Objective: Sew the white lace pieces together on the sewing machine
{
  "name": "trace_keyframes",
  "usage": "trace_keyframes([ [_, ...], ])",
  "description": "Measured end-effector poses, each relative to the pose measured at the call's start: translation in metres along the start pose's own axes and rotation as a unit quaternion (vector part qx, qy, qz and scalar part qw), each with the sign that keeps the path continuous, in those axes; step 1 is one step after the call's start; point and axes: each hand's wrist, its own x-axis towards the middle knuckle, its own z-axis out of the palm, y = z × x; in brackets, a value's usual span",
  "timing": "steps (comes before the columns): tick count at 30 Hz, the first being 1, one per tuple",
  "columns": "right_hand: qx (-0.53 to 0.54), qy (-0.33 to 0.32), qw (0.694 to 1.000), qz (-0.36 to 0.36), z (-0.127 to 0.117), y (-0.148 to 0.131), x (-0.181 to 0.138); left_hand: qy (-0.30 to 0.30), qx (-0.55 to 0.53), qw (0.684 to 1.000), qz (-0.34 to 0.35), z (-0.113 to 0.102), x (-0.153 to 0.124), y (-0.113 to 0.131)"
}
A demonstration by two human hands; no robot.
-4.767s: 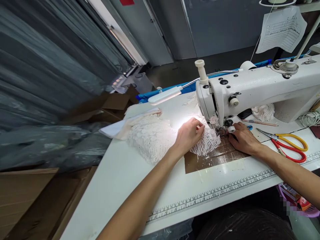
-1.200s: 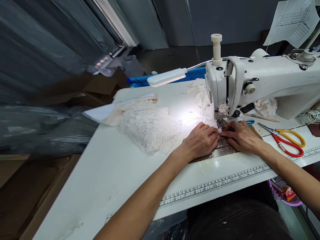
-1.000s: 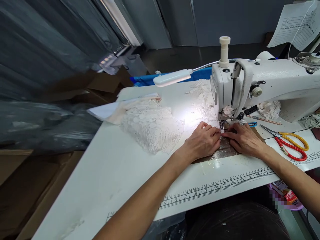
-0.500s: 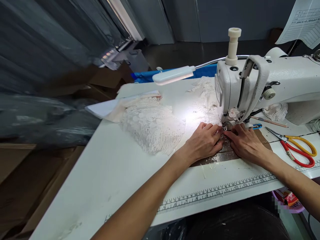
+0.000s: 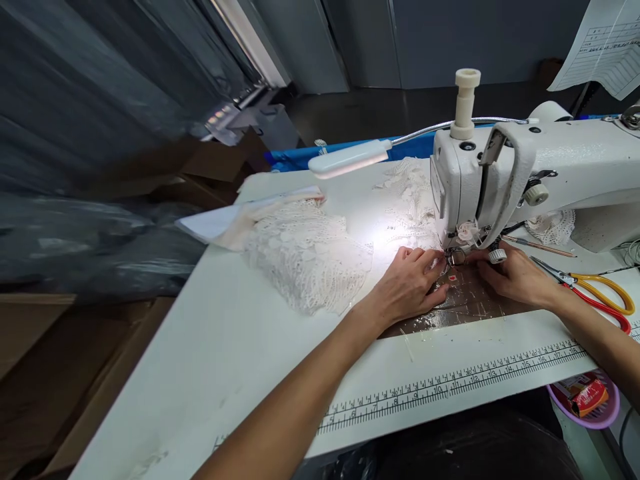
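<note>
My left hand [image 5: 410, 283] lies left of the presser foot [image 5: 454, 257] of a white sewing machine [image 5: 457, 180]. Its fingers are curled at the edge of a white lace piece [image 5: 413, 217], which runs back from the foot. My right hand [image 5: 517, 273] is on the foot's other side, one finger reaching left toward it. The machine's white knob and foot partly cover those fingers, so what they hold, if anything, is hidden. A brown plate [image 5: 465, 303] with thread bits and a small red-and-white scrap lies under both hands.
Scissors [image 5: 600, 290] with red and yellow handles lie beside my right forearm, near a pencil [image 5: 543, 247]. More white lace [image 5: 310, 253] is piled at the left. A lamp [image 5: 350, 158] hangs over the table [image 5: 225, 373]. A purple basket [image 5: 610, 407] sits below the edge.
My right hand has moved right, away from my left, baring more of the brown plate and covering the blue tool seen before. My left hand stays beside the presser foot.
</note>
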Motion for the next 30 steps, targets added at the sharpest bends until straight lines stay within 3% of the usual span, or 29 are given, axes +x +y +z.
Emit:
trace_keyframes([
  [8,0.016,-0.028,0.999,0.032,-0.008,0.003,0.006,0.007,-0.003,1.000,-0.001,0.001,0.001,-0.003],
  [13,0.017,-0.038,0.999,0.005,-0.008,0.007,0.008,0.012,-0.004,1.000,-0.001,0.002,0.002,-0.004],
  [21,-0.015,0.054,0.998,0.011,0.022,0.029,0.011,0.011,-0.008,1.000,-0.005,0.005,0.001,-0.004],
  [30,-0.078,0.059,0.995,-0.020,0.025,0.017,-0.002,-0.020,-0.023,0.999,-0.029,0.001,0.001,-0.001],
])
